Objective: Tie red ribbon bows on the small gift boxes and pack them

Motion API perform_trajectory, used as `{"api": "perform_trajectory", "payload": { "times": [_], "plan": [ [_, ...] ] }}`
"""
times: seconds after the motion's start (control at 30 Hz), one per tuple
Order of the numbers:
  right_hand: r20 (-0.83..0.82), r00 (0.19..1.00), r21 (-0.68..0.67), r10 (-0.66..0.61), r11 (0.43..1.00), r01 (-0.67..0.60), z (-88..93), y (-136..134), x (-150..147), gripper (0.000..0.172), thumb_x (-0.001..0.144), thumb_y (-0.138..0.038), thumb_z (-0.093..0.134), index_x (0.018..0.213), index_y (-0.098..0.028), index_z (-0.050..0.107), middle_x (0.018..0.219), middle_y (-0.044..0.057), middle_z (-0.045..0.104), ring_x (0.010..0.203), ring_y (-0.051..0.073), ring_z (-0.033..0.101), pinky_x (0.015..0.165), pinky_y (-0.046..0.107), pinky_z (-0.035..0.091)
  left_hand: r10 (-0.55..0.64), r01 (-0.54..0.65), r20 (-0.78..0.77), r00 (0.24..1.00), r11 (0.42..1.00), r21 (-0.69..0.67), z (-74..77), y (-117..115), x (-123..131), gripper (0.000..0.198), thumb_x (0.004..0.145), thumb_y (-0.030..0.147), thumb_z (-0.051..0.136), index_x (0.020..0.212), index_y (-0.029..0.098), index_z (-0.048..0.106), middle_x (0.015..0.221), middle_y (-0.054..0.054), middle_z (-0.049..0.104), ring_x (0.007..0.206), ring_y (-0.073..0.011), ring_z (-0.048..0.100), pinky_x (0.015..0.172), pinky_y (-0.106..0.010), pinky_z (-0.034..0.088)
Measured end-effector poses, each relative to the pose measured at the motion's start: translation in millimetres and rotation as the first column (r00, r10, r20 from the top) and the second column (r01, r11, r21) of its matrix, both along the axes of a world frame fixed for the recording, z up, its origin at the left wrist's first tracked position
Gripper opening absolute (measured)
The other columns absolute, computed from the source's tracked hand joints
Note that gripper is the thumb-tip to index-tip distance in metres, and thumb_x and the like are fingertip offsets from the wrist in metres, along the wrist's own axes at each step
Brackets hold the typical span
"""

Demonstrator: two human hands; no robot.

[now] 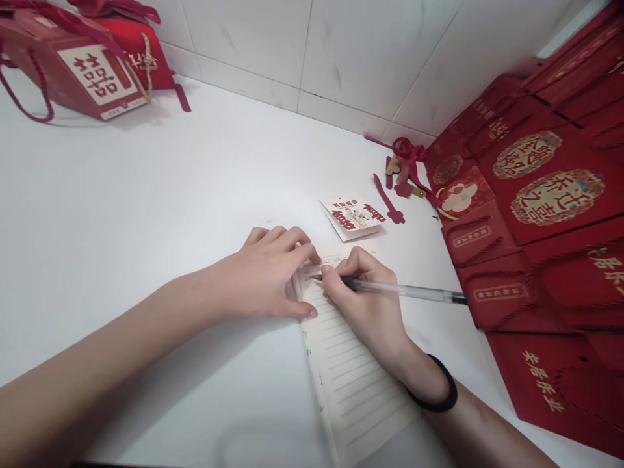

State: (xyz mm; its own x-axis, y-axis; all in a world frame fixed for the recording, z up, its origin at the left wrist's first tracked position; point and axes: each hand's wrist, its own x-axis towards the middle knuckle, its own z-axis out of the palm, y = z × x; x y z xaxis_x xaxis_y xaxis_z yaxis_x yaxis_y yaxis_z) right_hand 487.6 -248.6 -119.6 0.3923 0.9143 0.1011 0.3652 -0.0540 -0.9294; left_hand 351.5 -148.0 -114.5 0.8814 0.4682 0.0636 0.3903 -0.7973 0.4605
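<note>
A lined notebook (355, 383) lies on the white table, its upper lines bearing some small handwriting. My left hand (273, 273) rests over its upper left edge, fingers bent and thumb apart, holding the page down. In my right hand (370, 299) a clear gel pen (414, 290) is gripped between thumb and fingers, its tip at the page near the top. The pen's dark end points to the right. Just beyond the notebook stands a small folded card (355, 218) with red print and drawn figures.
Red gift bags (541, 175) with gold lettering line the right side. Red ribbon (409, 153) and tags (390, 201) lie near the tiled wall (253, 39). At the back left stand a red gift box (92, 78) and a red pouch (146, 58).
</note>
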Motion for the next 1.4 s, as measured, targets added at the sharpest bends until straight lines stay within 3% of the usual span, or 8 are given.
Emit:
{"api": "perform_trajectory", "payload": {
  "times": [0.3, 0.5, 0.63, 0.8, 1.3, 1.4],
  "plan": [
    [0.168, 0.981, 0.016, 0.093, 0.995, -0.097, -3.7, -2, -1, 0.034, 0.079, -0.025, 0.055, 0.056, -0.020, 0.030, 0.049, -0.007, 0.035, 0.045, 0.006, 0.033, 0.043, 0.019, 0.028, -0.024, 0.023, -0.041, 0.999, 0.999, -0.038, 3.2, 0, -1, 0.049, 0.067, 0.055, 0.058, 0.103, 0.023, 0.058, 0.106, -0.005, 0.053, 0.099, -0.0270, 0.049, 0.090, -0.043, 0.033],
    [0.396, 0.898, 0.110, 0.190, 0.961, -0.252, -3.3, -9, -6, 0.032, 0.080, -0.020, 0.050, 0.057, -0.019, 0.028, 0.050, -0.007, 0.030, 0.045, 0.006, 0.028, 0.043, 0.020, 0.025, -0.015, 0.007, -0.116, 0.993, 0.998, -0.067, 12.8, -2, -1, 0.046, 0.069, 0.051, 0.055, 0.107, 0.024, 0.056, 0.108, -0.005, 0.053, 0.099, -0.0256, 0.048, 0.091, -0.043, 0.031],
    [0.269, 0.949, 0.078, 0.165, 0.978, -0.192, -3.9, -6, -2, 0.032, 0.081, -0.022, 0.052, 0.058, -0.019, 0.030, 0.050, -0.007, 0.034, 0.045, 0.006, 0.032, 0.042, 0.018, 0.026, -0.006, -0.004, -0.130, 0.992, 0.997, -0.076, 13.4, -2, -1, 0.048, 0.069, 0.053, 0.055, 0.107, 0.024, 0.056, 0.110, -0.006, 0.052, 0.101, -0.0268, 0.048, 0.091, -0.042, 0.031],
    [0.102, 0.994, 0.035, 0.027, 0.999, -0.031, -4.1, 1, 5, 0.034, 0.080, -0.025, 0.053, 0.057, -0.021, 0.029, 0.046, -0.007, 0.040, 0.044, 0.007, 0.039, 0.045, 0.020, 0.033, -0.017, 0.006, -0.150, 0.989, 0.997, -0.074, 10.6, -1, -1, 0.054, 0.067, 0.059, 0.056, 0.108, 0.024, 0.055, 0.114, -0.005, 0.051, 0.106, -0.0278, 0.046, 0.093, -0.042, 0.029],
    [0.181, 0.982, -0.063, 0.056, 0.997, -0.045, -4.2, 0, 5, 0.032, 0.076, -0.023, 0.055, 0.054, -0.020, 0.031, 0.045, -0.007, 0.040, 0.043, 0.007, 0.036, 0.045, 0.020, 0.030, -0.033, 0.026, -0.131, 0.991, 0.998, -0.058, 6.2, 0, -1, 0.057, 0.067, 0.062, 0.056, 0.110, 0.024, 0.054, 0.115, -0.005, 0.050, 0.105, -0.0270, 0.046, 0.094, -0.042, 0.029],
    [0.134, 0.990, -0.070, 0.049, 0.997, -0.040, -4.6, 0, 4, 0.032, 0.076, -0.025, 0.055, 0.054, -0.020, 0.032, 0.045, -0.007, 0.040, 0.044, 0.008, 0.037, 0.045, 0.020, 0.030, -0.032, 0.025, -0.118, 0.993, 0.998, -0.060, 6.3, 0, -2, 0.055, 0.067, 0.060, 0.056, 0.110, 0.025, 0.054, 0.114, -0.005, 0.051, 0.105, -0.0271, 0.047, 0.094, -0.042, 0.029]
  ]
}}
